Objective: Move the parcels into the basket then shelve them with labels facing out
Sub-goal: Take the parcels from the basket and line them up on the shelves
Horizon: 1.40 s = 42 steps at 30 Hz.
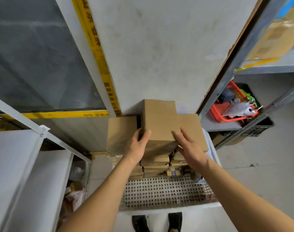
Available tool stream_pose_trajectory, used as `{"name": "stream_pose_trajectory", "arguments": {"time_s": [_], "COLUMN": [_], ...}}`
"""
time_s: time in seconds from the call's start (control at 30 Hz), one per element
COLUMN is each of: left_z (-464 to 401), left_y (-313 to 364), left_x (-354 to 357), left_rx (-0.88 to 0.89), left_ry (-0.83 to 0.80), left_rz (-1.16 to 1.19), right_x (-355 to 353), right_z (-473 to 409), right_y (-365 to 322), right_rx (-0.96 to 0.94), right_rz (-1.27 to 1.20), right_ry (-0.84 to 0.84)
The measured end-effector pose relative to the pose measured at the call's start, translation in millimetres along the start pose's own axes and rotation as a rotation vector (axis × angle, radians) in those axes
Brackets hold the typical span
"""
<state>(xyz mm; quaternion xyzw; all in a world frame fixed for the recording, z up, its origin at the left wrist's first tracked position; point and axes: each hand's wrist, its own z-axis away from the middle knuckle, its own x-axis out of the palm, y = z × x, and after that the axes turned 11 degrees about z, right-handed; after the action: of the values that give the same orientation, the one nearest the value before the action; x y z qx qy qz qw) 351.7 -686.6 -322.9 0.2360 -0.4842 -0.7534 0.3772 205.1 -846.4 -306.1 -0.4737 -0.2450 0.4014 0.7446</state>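
A plain brown cardboard parcel (159,119) sits on top of a stack of several similar parcels inside a white perforated basket (163,193). My left hand (138,146) grips its left near corner, thumb on top and fingers down the side. My right hand (188,148) lies on its right near corner with fingers straight, the thumb tucked under the edge. Two more brown parcels flank it: one on the left (121,131) with clear tape, one on the right (193,128). No label shows on the top faces.
A grey metal shelf (17,164) stands at the left, with bagged items on its lower level. Another shelf unit at the right carries a red basket (226,113) of odds and ends and a cardboard box (277,36) above. A white wall is ahead. My shoes (158,221) show below.
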Motion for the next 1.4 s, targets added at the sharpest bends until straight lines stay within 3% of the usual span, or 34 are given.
{"name": "stream_pose_trajectory", "arguments": {"time_s": [0.17,0.37,0.47,0.57,0.67,0.77,0.93,1.1,1.17,1.27,1.33,1.4], "left_z": [23.3,50.4,57.6,65.9,74.1,80.7,86.9,91.2,92.3,94.3,90.6,85.5], "left_y": [16.1,33.3,42.3,44.8,45.5,44.6,43.4,46.0,46.1,53.7,59.5,66.1], "left_x": [13.0,14.8,18.3,29.2,43.2,53.8,55.8,53.6,49.1,36.4,27.4,20.7], "left_rx": [-0.014,-0.01,0.095,0.24,0.379,0.486,0.569,0.713,0.692,0.517,0.475,0.484], "left_ry": [0.037,0.055,0.166,0.315,0.405,0.46,0.382,0.145,0.048,-0.103,-0.1,0.051], "left_rz": [0.061,0.288,0.061,-0.129,-0.359,-0.541,-0.66,-0.523,-0.416,-0.222,-0.163,-0.155], "right_x": [-11.3,-12.5,-8.8,-2.4,1.9,7.7,6.5,2.0,0.8,-2.4,-3.7,-4.1], "right_z": [0.7,10.7,11.8,15.1,29.6,45.5,43.7,35.3,27.3,17.8,15.2,14.4], "right_y": [4.0,-3.4,-11.8,-23.5,-40.7,-58.6,-65.9,-70.3,-64.4,-56.8,-51.2,-47.2], "right_rx": [-0.081,-0.019,-0.075,-0.235,-0.335,-0.323,-0.253,-0.237,-0.19,-0.16,-0.154,-0.154], "right_rz": [-0.004,-0.126,0.06,0.401,0.347,0.104,-0.022,-0.066,-0.05,-0.038,-0.019,-0.039], "right_ry": [-0.052,-0.144,-0.113,0.06,0.045,-0.08,-0.149,-0.192,-0.176,-0.152,-0.158,-0.191]}}
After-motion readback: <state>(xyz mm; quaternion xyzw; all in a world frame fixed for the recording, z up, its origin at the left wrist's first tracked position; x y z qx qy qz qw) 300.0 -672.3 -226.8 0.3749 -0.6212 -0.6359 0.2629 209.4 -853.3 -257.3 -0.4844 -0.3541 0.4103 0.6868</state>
